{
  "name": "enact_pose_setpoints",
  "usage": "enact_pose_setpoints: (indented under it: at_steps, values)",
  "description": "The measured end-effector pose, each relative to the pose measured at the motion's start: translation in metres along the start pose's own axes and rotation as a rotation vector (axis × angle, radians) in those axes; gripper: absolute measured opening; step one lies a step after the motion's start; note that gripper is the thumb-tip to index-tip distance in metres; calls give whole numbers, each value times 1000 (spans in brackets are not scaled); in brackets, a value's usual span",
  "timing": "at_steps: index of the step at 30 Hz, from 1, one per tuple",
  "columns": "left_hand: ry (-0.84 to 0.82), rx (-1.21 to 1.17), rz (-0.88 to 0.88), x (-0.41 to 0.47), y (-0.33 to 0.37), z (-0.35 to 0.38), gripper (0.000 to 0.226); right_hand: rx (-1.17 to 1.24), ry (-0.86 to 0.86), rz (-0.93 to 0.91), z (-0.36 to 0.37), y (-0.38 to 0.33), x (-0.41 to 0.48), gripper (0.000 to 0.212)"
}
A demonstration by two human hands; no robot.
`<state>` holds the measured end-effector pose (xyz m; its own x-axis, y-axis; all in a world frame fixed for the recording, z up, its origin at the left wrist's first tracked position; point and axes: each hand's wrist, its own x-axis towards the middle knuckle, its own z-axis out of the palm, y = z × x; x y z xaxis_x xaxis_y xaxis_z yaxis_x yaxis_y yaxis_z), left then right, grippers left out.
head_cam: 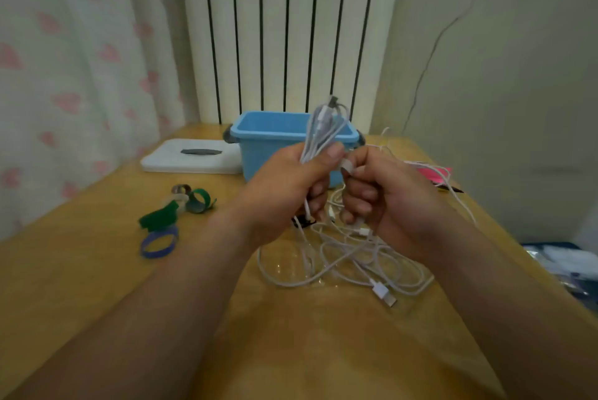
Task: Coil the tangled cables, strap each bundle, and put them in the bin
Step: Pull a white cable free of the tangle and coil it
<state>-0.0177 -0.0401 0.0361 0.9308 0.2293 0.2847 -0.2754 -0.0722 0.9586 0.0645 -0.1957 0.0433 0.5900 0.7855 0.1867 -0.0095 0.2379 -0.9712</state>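
My left hand [284,192] grips a folded bundle of white cable [323,128] that sticks up above its thumb, in front of the blue bin [259,137]. My right hand [382,192] is curled close beside it and pinches a pale strap [347,167] between thumb and finger at the bundle. Below both hands a tangle of white cables [349,257] lies on the wooden table [97,270], with a USB plug [383,294] at its near edge. Loose straps lie to the left: a green strap [158,215], a blue strap [159,242] and a second green strap [200,200].
A white lid [191,157] lies left of the bin. A pink item [433,173] and more thin white cable [453,192] sit at the table's right edge. A radiator and a curtain stand behind the table. Dark bags lie on the floor at right.
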Motion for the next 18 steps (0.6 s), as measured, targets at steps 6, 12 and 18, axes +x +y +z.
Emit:
enact_pose_setpoints:
  at_steps: [6,12,18]
  values:
    - [-11,163,32,-6,-10,2,22,-251,0,24,-16,16,-10,21]
    - [-12,213,46,-7,-15,2,22,-378,-11,1,-21,17,-8,23]
    - [183,214,-30,-2,-13,-5,38,-271,228,-137,-23,9,-6,22]
